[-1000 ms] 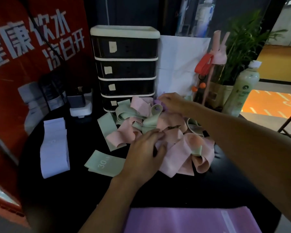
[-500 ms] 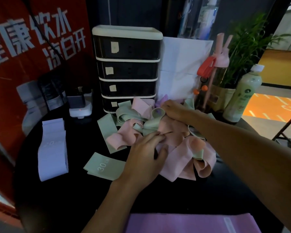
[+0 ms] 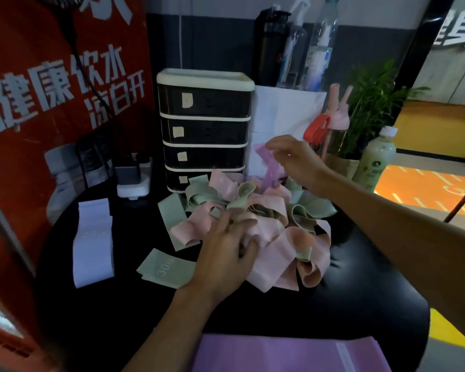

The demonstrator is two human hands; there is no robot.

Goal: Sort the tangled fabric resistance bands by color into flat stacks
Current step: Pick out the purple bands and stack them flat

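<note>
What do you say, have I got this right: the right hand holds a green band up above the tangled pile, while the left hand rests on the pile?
Not quite. The band pinched by the right hand is purple, not green, as the head view shows. The rest holds: it hangs above the tangled pile, and the left hand rests on that pile.
</note>
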